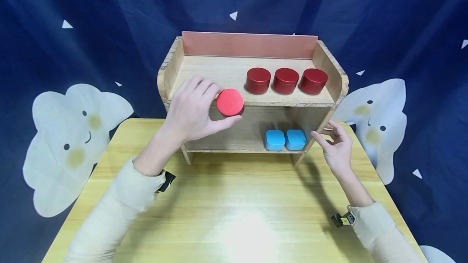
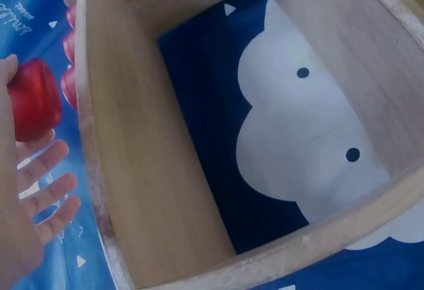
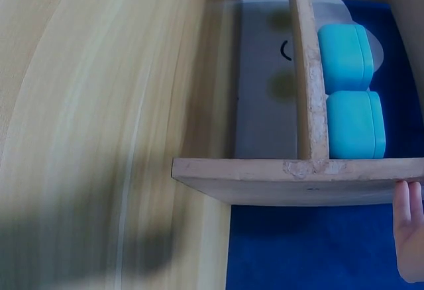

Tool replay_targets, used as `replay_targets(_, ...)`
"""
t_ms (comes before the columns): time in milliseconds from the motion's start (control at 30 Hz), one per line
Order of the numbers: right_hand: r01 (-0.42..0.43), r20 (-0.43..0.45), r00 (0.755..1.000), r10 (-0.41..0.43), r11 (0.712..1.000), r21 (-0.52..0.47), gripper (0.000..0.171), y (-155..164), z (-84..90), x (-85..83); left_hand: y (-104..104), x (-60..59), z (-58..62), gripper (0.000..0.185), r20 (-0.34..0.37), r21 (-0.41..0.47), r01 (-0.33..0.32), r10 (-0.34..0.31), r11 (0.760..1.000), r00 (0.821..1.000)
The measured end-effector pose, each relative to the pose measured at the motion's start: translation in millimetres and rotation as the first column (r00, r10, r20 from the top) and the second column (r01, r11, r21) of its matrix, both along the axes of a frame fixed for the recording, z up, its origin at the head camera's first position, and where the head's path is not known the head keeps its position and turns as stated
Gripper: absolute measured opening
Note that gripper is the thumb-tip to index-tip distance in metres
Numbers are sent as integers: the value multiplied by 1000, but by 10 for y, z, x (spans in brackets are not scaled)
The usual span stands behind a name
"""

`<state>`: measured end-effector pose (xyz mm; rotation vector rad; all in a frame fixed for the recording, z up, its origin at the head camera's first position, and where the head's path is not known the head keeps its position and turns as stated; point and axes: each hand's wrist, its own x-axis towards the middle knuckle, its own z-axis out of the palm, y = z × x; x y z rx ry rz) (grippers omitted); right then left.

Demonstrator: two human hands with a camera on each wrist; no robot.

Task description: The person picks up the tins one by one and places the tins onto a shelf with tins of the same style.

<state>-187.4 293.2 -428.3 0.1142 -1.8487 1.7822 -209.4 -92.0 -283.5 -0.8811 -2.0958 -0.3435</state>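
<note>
Red metal shows in our left hand (image 1: 193, 111): we pinch a round red tin (image 1: 230, 102) between thumb and fingers, holding it at the front edge of the upper shelf, left of centre in the head view. The left wrist view shows the same tin (image 2: 32, 99) at the left edge of the frame, with our fingers (image 2: 46, 171) spread below it. The wooden shelf unit (image 1: 172, 68) stands on the pale wooden bench (image 1: 234, 198). On the upper shelf, to the right of the held tin, we see three darker red tins (image 1: 285, 80) in a row, close together. On the lower shelf, right of centre, two blue square tins (image 1: 285, 139) sit side by side, touching. Our right hand (image 1: 335, 145) hovers just beside the unit's right side panel, fingers loosely relaxed and holding nothing; whether the fingertips touch the wood we cannot tell. Behind everything hangs a dark blue cloth (image 1: 91, 23) with white clouds.
</note>
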Motion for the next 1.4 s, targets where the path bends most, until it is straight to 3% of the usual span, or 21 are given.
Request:
replay_targets(300, -1, -4, 1000, 1, 1000, -6, 49, 19, -14, -8, 4, -162, 38, 68, 24, -28, -46, 47, 999, 999)
replay_targets(1033, 6, 5, 1000, -7, 1000, 22, 49, 10, -14, -8, 68, -276, 141, 69, 75, -169, -186, 201, 968, 977)
replay_targets(1400, 1, -7, 1000, -1, 1000, 5, 49, 13, -33, -16, 92, -337, 232, 72, 154, -279, -259, 309, 925, 938)
